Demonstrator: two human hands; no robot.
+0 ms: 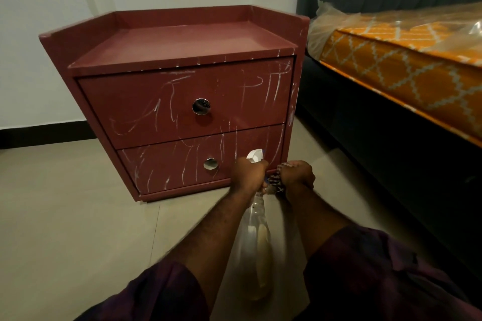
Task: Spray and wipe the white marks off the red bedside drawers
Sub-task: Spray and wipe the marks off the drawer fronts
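Red drawers (146, 135) under white marks (170, 104)

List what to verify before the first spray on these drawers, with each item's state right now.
1. Grip of the left hand on the spray bottle neck: ok.
2. The right hand holds the cloth ready: ok.
3. Liquid in the bottle: ok, yellowish fluid shows low down.
4. The nozzle aimed at a marked patch: cannot tell, its direction is unclear.
5. Finger on the trigger: cannot tell, hidden.
6. The upper drawer and lower drawer closed: ok; fronts clean: not ok, both are scribbled white.
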